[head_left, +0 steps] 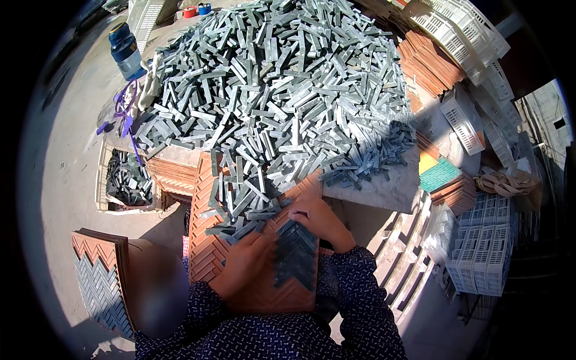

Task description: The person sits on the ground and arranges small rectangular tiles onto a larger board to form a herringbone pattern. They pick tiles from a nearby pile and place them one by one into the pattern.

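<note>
Right now my left hand [247,264] lies flat, fingers together, pressed on the orange herringbone mould tray [207,252] that leans from my lap up against the near edge of the worktop [384,189]. I judge it is there to steady the tray, and it holds nothing. My right hand [318,219] is curled, fingertips down at the top of the patch of grey tiles [297,255] already seated in the tray's grooves; whether a strip is pinched under the fingers I cannot tell. The patch sits toward the tray's right side, between my two hands, in a zigzag that follows the mould.

Just above my hands, loose grey tile strips [240,207] have slid down onto the tray's upper part, close enough to pick from without reaching. They spill from the big heap of strips [276,78] that covers most of the worktop.

Off the worktop's left edge a crate [123,180] holds darker strips, and a filled mould [99,282] stands on edge by my left knee. At the far left corner stands a blue bottle with a dark cap [125,51], with a purple cord [125,108] beside it. To the right are stacked orange trays [429,63], white lattice crates [474,33] and a green square sheet [441,174].
</note>
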`<state>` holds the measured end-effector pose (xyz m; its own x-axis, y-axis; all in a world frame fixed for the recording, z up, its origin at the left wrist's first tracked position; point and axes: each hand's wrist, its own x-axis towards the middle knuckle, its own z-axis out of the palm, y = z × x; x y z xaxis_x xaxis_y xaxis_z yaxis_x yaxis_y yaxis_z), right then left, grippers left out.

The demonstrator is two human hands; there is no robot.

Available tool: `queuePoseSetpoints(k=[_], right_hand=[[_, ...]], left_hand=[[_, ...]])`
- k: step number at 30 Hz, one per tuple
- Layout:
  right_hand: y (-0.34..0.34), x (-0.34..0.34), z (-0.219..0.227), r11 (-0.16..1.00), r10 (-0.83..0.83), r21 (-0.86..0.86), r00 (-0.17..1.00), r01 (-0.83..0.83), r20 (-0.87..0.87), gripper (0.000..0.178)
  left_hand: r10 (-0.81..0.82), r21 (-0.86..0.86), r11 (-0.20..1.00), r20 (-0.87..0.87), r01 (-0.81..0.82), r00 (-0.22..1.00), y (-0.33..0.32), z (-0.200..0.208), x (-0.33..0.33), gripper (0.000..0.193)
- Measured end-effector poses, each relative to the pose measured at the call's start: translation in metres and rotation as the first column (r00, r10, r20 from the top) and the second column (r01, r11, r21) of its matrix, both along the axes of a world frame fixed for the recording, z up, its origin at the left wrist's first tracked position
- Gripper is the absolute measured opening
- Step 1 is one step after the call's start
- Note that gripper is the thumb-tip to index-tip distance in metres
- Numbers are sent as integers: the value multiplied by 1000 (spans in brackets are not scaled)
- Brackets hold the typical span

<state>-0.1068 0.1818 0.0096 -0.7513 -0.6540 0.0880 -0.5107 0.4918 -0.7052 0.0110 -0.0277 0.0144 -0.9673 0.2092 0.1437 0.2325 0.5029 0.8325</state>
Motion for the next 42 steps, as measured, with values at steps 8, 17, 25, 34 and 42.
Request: queuePoseSetpoints(k=[8,17,25,34,42], right_hand=[[-2,15,14,941,-298,-136,950,309,98,11],[-17,6,2,971,-239,-58,952,232,-192,18],[4,-7,21,988,-85,116,990,98,-109,23],[8,-7,12,999,36,-32,989,-41,-146,19],[-4,-1,7,999,-51,-24,986,48,-157,14]], left_hand=[[-32,-204,979,-85,14,996,19,-17,-18,20],[-77,-192,980,-139,49,987,21,-18,-25,20],[-1,-72,997,-91,-6,996,5,0,-14,20],[23,-73,997,-152,-35,988,19,-7,-21,21],[53,-123,990,-152,-72,987,22,-16,-27,19]])
